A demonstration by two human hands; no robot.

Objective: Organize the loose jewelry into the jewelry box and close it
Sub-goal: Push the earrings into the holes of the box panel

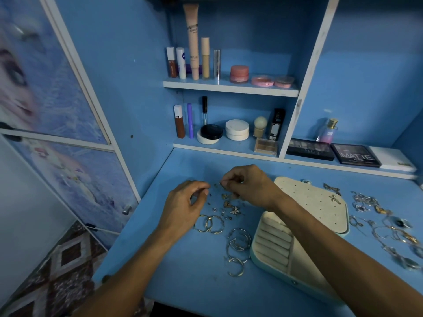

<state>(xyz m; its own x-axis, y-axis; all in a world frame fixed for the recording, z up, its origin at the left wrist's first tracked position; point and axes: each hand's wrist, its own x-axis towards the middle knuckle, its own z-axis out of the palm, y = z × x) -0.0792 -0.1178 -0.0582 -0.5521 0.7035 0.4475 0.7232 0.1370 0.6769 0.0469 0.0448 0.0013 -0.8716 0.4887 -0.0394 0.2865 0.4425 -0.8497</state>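
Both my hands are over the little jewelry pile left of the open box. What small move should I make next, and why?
Probably carry the small piece that your right hand seems to pinch over to the open jewelry box and set it in a slot. The ring rolls look empty, and loose jewelry lies on the desk either side of it.

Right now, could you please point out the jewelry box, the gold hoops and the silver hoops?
jewelry box [272, 242]: head view, on the padded ring rolls.
gold hoops [208, 224]: head view, where the two rings overlap.
silver hoops [239, 244]: head view, middle of the pile.
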